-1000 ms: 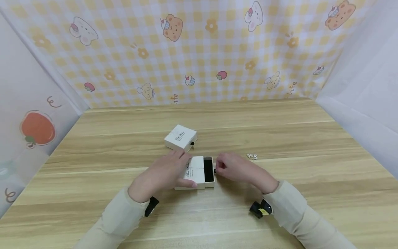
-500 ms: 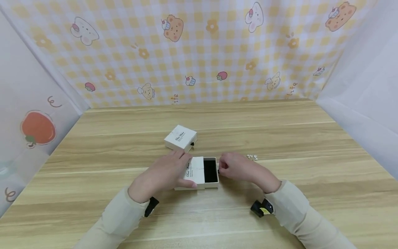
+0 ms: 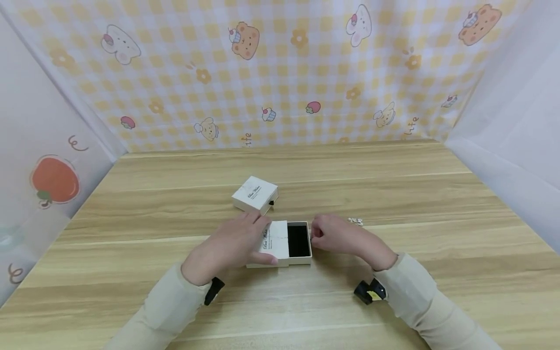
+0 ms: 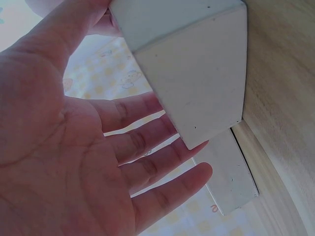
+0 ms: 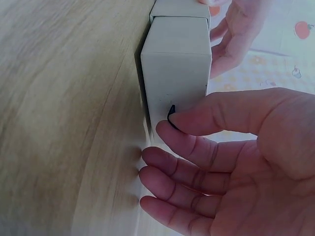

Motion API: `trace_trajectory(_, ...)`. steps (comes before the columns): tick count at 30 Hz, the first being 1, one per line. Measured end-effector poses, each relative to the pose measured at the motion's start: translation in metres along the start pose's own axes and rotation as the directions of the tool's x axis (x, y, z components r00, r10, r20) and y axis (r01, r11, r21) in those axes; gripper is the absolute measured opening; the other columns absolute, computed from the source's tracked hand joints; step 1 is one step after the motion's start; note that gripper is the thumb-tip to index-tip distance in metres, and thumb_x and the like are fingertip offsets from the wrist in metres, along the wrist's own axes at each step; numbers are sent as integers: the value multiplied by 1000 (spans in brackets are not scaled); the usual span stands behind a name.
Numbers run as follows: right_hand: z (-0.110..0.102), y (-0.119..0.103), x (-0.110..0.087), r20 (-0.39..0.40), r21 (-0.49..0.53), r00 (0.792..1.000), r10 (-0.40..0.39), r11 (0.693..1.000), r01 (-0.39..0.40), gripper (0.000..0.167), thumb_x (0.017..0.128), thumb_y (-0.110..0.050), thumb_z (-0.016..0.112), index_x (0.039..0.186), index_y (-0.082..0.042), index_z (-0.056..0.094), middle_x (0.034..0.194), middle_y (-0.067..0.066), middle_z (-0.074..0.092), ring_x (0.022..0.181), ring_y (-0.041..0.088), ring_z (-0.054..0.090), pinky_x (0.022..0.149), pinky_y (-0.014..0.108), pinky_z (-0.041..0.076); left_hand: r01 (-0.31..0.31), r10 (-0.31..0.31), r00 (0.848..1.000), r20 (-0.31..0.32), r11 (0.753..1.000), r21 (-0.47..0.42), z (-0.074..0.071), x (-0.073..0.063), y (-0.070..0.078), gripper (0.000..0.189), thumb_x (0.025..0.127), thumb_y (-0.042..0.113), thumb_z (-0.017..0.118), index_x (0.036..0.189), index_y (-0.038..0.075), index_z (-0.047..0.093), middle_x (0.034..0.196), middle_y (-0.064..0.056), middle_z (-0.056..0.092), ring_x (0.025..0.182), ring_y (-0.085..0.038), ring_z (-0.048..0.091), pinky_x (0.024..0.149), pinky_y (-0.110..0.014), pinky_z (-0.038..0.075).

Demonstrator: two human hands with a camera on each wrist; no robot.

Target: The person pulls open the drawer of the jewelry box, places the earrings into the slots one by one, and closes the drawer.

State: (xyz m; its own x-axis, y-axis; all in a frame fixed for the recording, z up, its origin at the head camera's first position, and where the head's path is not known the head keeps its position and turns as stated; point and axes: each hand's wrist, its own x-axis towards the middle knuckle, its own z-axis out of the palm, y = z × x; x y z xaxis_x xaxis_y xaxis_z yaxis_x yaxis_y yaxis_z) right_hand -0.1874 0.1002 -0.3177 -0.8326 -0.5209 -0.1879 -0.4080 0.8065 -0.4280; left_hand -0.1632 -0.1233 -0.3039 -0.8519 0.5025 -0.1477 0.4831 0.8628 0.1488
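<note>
A white drawer-style gift box (image 3: pixel 276 239) with black lettering lies on the table. Its inner tray (image 3: pixel 299 240), lined in black, is slid partly out to the right. My left hand (image 3: pixel 232 240) grips the sleeve across its sides, thumb along the front and fingers at the back. In the left wrist view the box's plain end (image 4: pixel 197 78) stands beside the fingers. At the tray's right end, my right hand (image 3: pixel 337 236) pinches a small black ribbon pull (image 5: pixel 171 114) between thumb and index finger; its other fingers are loosely curled near the table.
A second white box (image 3: pixel 255 193) with the same lettering and a black tab sits behind the left hand. Small silvery-white pieces (image 3: pixel 356 221) lie on the wooden table (image 3: pixel 393 184) beyond the right forearm. A yellow checked cloth (image 3: pixel 280 73) hangs at the back.
The right hand has moved slightly to the right, drawing the tray further out of the sleeve so more black lining shows. The left hand stays on the sleeve.
</note>
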Motion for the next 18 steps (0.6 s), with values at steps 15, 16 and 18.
trace_trajectory(15,-2,5,1,24,-2,1000,13,1000,-13,13,82,-11,60,69,-8,59,73,0,52,63,11,46,57,22,37,3,-3,1000,0,1000,-14,0,0,0,81,72,54,72,131,4,47,121,-10,51,98,-21,47,86,-37,44)
trace_trajectory(16,-3,5,1,27,-3,999,18,1000,-17,13,82,-11,61,69,-8,59,73,0,52,63,11,46,57,22,37,3,-3,1000,1,1000,-13,0,0,0,81,72,54,72,131,4,47,121,-10,52,98,-21,47,86,-37,44)
trace_trajectory(18,-3,6,1,30,-14,999,19,1000,-18,14,82,-12,61,69,-8,59,74,0,52,64,12,46,57,22,37,0,0,1000,4,1000,-9,0,0,0,81,72,54,71,131,4,47,121,-10,52,99,-21,47,86,-37,44)
